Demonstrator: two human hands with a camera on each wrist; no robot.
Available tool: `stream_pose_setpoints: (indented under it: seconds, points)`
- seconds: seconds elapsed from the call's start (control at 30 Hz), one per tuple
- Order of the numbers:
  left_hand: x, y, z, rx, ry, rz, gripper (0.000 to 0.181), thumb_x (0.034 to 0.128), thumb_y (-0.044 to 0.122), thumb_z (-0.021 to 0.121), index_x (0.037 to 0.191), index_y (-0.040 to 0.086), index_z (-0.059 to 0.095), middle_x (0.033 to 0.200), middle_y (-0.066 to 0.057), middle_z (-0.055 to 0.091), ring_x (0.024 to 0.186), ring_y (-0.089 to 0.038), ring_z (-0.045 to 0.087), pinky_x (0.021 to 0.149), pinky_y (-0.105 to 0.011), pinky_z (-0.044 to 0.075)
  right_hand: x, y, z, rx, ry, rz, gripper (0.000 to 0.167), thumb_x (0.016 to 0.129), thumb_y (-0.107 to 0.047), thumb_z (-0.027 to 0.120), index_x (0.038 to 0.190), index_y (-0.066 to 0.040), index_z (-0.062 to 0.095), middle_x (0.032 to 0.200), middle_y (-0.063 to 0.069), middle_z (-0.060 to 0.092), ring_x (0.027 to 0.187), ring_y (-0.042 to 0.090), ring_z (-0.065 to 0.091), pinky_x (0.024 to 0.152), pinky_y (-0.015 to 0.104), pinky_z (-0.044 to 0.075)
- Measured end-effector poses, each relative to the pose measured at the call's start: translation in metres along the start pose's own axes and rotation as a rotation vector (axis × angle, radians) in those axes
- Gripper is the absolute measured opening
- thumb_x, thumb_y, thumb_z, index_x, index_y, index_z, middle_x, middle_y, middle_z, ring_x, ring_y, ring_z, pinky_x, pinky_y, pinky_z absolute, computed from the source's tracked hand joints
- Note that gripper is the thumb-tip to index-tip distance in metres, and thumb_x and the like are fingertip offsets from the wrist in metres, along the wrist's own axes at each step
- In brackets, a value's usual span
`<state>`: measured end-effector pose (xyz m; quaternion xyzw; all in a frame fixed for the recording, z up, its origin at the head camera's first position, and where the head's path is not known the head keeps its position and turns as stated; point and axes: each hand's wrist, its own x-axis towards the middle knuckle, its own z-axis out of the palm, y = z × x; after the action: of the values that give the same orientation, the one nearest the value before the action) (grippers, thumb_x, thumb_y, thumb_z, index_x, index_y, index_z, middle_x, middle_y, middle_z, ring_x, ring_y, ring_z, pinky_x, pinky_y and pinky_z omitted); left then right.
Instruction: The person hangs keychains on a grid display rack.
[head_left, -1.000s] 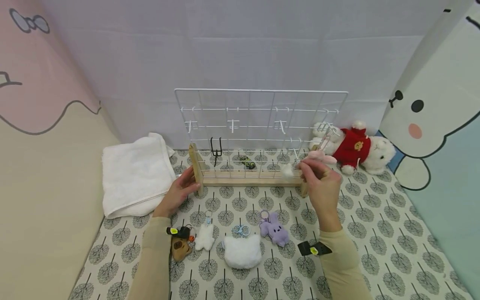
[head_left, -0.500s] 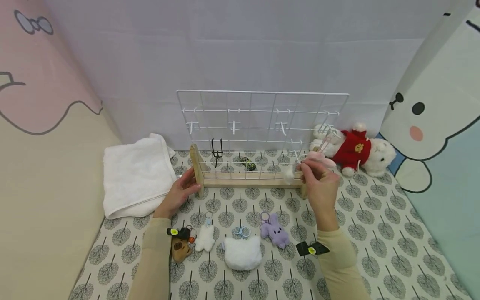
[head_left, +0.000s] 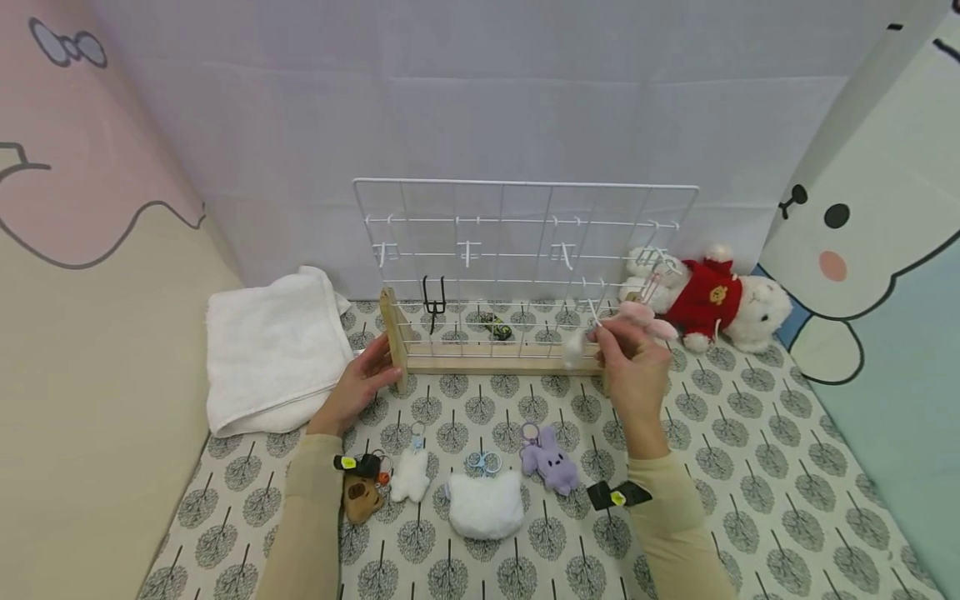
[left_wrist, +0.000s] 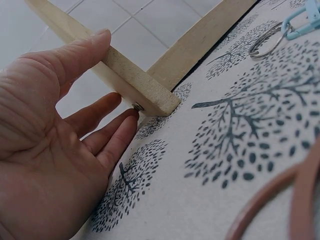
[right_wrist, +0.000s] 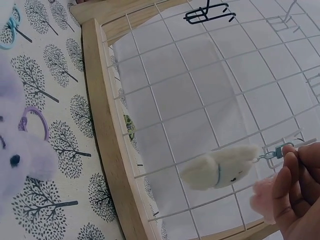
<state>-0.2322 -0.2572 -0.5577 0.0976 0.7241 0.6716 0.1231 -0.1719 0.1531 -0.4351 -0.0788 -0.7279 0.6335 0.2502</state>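
Note:
A white wire grid [head_left: 525, 183] stands in a wooden base [head_left: 495, 365]. My left hand [head_left: 358, 387] rests against its left wooden upright [head_left: 393, 337]; in the left wrist view the thumb and fingers of that hand [left_wrist: 65, 130] lie around the wood [left_wrist: 145, 90]. At the grid's lower right, my right hand [head_left: 636, 375] pinches the clasp [right_wrist: 280, 151] of a small white plush keychain [right_wrist: 220, 169] beside a white hook [head_left: 592, 310]. The plush dangles in front of the wires. A pink plush [head_left: 647, 321] hangs just behind the right hand.
In front lie a brown plush [head_left: 362, 500], a small white plush [head_left: 410, 475], a larger white plush [head_left: 486, 506] and a purple bunny [head_left: 551, 462]. A folded white towel [head_left: 273, 354] is at left, a red-clothed plush [head_left: 705, 300] at right. A black hook [head_left: 434, 304] hangs on the grid.
My right hand has shifted slightly left, still pinching the keychain, and the small white plush has swung a little. The left hand has stayed at the upright.

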Motion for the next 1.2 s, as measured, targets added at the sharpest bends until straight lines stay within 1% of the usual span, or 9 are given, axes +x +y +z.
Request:
stream_pose_setpoints:
  seconds: [0.17,0.27,0.43,0.57,0.73,0.8,0.9,1.03,1.2]
  points:
    - [-0.001,0.002,0.000,-0.001,0.002,-0.008,0.083,0.1021,0.014,0.071,0.170,0.020,0.024,0.169,-0.014,0.037,0.155,-0.032,0.035,0.125,-0.034,0.032,0.000,0.003,0.001,0.003,0.005,-0.042,0.009,0.095,0.000,0.075,0.099,0.007,0.079,0.082,0.002,0.077,0.064,0.011,0.068,0.059,0.015,0.056]
    - [-0.001,0.002,0.000,-0.004,0.004,-0.012,0.083,0.1020,0.013,0.071,0.170,0.020,0.024,0.169,-0.014,0.036,0.155,-0.032,0.034,0.125,-0.035,0.032,-0.001,0.004,0.002,0.015,0.001,-0.050,0.009,0.095,0.001,0.075,0.100,0.006,0.080,0.081,0.001,0.077,0.064,0.010,0.068,0.058,0.016,0.056]
    - [-0.001,0.001,0.000,0.000,0.005,-0.007,0.082,0.1027,0.013,0.070,0.170,0.020,0.023,0.169,-0.014,0.036,0.156,-0.032,0.034,0.127,-0.043,0.029,-0.001,0.007,0.002,0.012,0.004,-0.053,0.009,0.096,0.000,0.075,0.100,0.007,0.080,0.082,0.001,0.077,0.065,0.006,0.068,0.058,0.015,0.056]
    - [0.000,0.000,0.000,-0.002,0.003,-0.006,0.082,0.1027,0.013,0.070,0.170,0.020,0.023,0.169,-0.014,0.036,0.156,-0.033,0.034,0.128,-0.047,0.026,-0.001,0.010,0.002,0.007,0.010,-0.039,0.010,0.095,0.002,0.075,0.101,0.009,0.079,0.085,0.010,0.078,0.063,0.006,0.067,0.058,0.015,0.056]
    - [0.000,0.001,0.000,-0.003,0.002,-0.011,0.082,0.1030,0.014,0.069,0.170,0.021,0.023,0.169,-0.014,0.036,0.155,-0.032,0.034,0.128,-0.047,0.027,-0.005,0.014,0.001,-0.011,-0.003,-0.020,0.014,0.095,-0.001,0.077,0.106,0.007,0.080,0.091,0.023,0.078,0.063,0.006,0.067,0.057,0.014,0.055]
    - [-0.001,0.000,0.000,-0.001,0.003,-0.010,0.082,0.1031,0.014,0.069,0.170,0.021,0.023,0.169,-0.014,0.037,0.155,-0.033,0.035,0.128,-0.046,0.027,-0.007,0.017,0.000,-0.025,-0.017,-0.024,0.014,0.096,-0.003,0.077,0.108,0.004,0.080,0.092,0.025,0.077,0.062,0.005,0.065,0.057,0.014,0.053]
    - [-0.001,-0.001,-0.001,0.001,0.004,-0.007,0.081,0.1034,0.014,0.069,0.170,0.021,0.023,0.169,-0.014,0.037,0.155,-0.033,0.034,0.128,-0.047,0.027,-0.012,0.020,-0.001,-0.052,-0.036,-0.013,0.014,0.097,-0.006,0.076,0.108,0.002,0.081,0.091,0.021,0.078,0.061,0.003,0.062,0.055,0.014,0.051]
    - [-0.001,-0.001,0.000,0.005,0.003,-0.006,0.081,0.1035,0.015,0.069,0.170,0.021,0.023,0.169,-0.014,0.036,0.155,-0.033,0.034,0.129,-0.050,0.024,-0.018,0.026,-0.002,-0.094,-0.057,0.019,0.014,0.098,-0.007,0.076,0.106,0.004,0.080,0.091,0.018,0.078,0.062,0.003,0.062,0.057,0.015,0.052]
    - [-0.001,0.002,0.001,-0.004,0.004,-0.004,0.081,0.1031,0.015,0.069,0.170,0.022,0.024,0.169,-0.014,0.036,0.155,-0.033,0.034,0.129,-0.050,0.024,-0.023,0.034,-0.001,-0.126,-0.080,0.029,0.014,0.098,-0.005,0.075,0.107,0.005,0.078,0.096,0.024,0.078,0.064,0.008,0.066,0.059,0.015,0.055]
